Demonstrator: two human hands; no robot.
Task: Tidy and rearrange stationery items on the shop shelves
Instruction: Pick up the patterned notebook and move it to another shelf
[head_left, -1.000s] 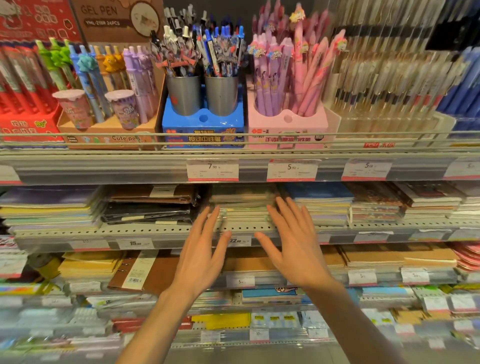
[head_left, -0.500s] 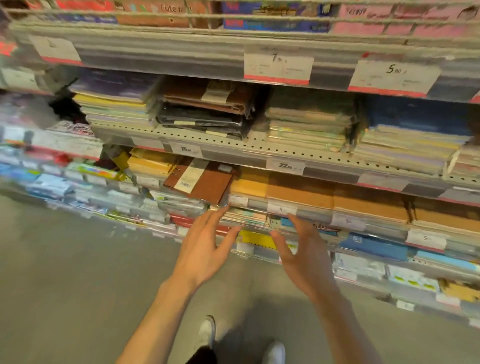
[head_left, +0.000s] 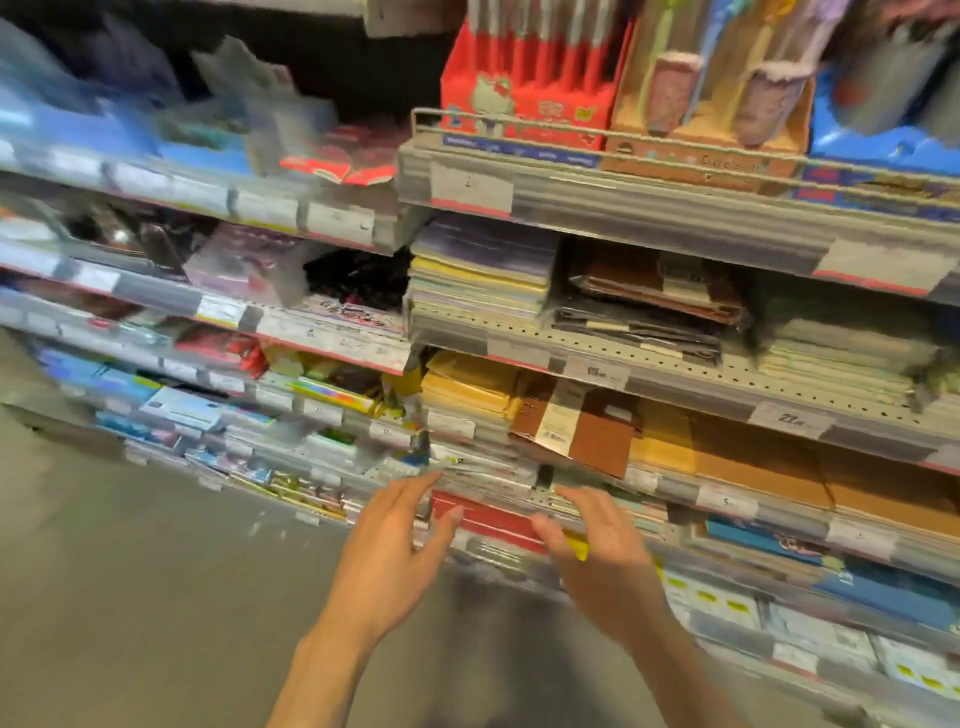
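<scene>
Reaching toward the lower shelves, both hands empty with fingers spread. Left hand (head_left: 393, 540) and right hand (head_left: 597, 556) hover in front of a red flat pack (head_left: 485, 517) on a low shelf; contact unclear, frame is motion-blurred. Brown notebook (head_left: 579, 428) sits tilted, overhanging the shelf edge just above the hands, beside a yellow stack (head_left: 470, 387). Pastel notebook stack (head_left: 480, 275) sits 1 shelf higher. Red pen display box (head_left: 519, 104) is on the top shelf.
</scene>
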